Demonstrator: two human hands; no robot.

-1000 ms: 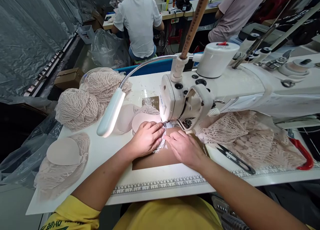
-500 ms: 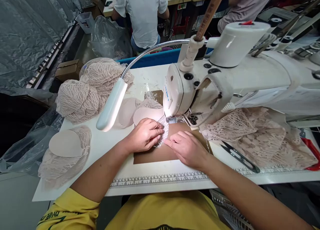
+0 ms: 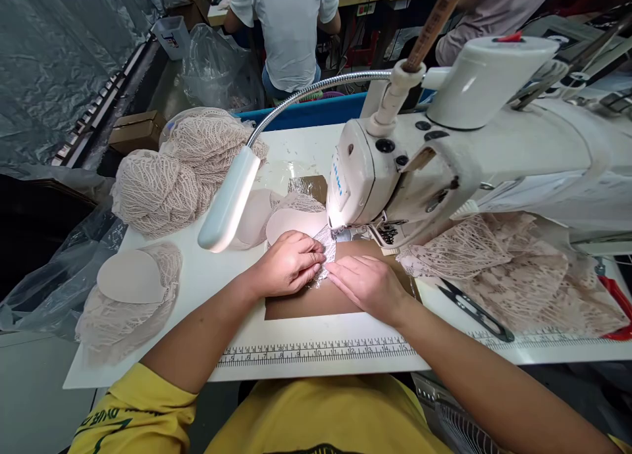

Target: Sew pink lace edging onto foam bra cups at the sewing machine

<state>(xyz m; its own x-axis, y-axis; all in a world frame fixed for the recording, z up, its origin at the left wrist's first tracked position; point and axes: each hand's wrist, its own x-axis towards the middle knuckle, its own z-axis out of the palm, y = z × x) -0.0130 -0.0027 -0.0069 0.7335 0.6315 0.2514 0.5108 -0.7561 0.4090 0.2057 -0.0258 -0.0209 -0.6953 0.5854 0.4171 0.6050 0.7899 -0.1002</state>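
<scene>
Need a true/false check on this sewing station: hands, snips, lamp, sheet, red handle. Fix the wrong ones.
1. The left hand touches the lace piece, the right hand close by. True.
2. The right hand grips a cutting tool. False: the snips lie on the table.
3. The lamp hangs left of the sewing machine head. True.
4. Blue material lies beneath both hands. False: the sheet there is brown.
5. A red handle shows at right. True.
</scene>
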